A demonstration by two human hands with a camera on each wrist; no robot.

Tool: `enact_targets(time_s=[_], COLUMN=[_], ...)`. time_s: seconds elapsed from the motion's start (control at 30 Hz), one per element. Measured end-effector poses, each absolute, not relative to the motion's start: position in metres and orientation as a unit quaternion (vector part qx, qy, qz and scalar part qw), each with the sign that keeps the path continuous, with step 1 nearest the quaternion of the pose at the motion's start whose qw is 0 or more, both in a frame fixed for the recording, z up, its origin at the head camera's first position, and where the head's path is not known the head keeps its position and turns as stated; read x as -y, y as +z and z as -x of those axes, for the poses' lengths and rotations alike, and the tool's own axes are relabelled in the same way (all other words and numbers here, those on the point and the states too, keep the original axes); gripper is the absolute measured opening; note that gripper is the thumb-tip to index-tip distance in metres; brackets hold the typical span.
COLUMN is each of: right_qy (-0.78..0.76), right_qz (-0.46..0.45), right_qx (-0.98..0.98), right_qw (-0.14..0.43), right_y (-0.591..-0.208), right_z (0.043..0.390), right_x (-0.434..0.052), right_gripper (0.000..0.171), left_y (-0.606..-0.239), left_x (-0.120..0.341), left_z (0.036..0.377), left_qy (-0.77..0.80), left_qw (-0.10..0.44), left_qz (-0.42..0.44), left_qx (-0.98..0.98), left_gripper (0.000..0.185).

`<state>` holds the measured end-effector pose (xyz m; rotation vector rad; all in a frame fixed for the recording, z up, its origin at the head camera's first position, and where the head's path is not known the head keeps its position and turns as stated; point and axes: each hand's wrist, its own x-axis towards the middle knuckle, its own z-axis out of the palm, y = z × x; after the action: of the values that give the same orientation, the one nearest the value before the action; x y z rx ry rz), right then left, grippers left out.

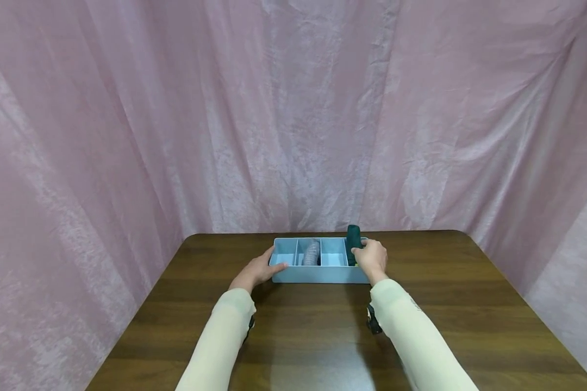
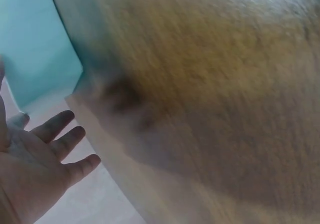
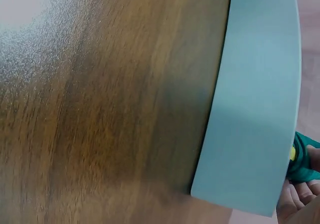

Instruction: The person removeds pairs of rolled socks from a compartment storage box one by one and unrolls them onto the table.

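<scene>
In the head view we see a dark green fabric roll at the 3 o'clock end of a pale blue organizer box. The roll is long, rounded and plain; it slants up from the endmost compartment, its 12 o'clock tip rising above the rear rim. In the right wrist view we find layered folds wound at its near end, with a small yellow patch there. We cannot tell whether it touches the compartment floor.

The right hand has its grip pinched on this roll, thumb and fingers parted by only its thickness. The left hand touches the box's 9 o'clock end, thumb by the front rim, and its grip is loose, with 3 fingers spread apart in the left wrist view.

The box has 4 compartments. Counting from 9 o'clock, we see a grey ribbed roll leaning in number 2. The box stands toward the 12 o'clock edge of the brown wood-grain desk, and beyond it hangs a pink curtain.
</scene>
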<state>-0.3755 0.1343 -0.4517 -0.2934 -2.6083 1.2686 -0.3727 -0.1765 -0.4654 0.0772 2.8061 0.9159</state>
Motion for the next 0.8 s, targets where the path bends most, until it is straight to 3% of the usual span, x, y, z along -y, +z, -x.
enact_targets(time_s=[0.2, 0.53, 0.8], right_qy=[0.466, 0.517, 0.569], right_qz=[0.108, 0.117, 0.120], right_qx=[0.869, 0.840, 0.808], right_qw=[0.127, 0.120, 0.098], right_y=[-0.446, -0.429, -0.415], right_z=[0.373, 0.363, 0.350], right_x=[-0.136, -0.136, -0.127], right_gripper=[0.039, 0.048, 0.051], left_y=[-0.455, -0.433, -0.423], left_x=[0.172, 0.140, 0.099], left_z=[0.371, 0.367, 0.362], left_qy=[0.305, 0.332, 0.393], left_qw=[0.065, -0.007, 0.014], left_qz=[-0.054, -0.102, -0.140], left_qx=[-0.949, -0.938, -0.908], left_gripper=[0.086, 0.069, 0.063])
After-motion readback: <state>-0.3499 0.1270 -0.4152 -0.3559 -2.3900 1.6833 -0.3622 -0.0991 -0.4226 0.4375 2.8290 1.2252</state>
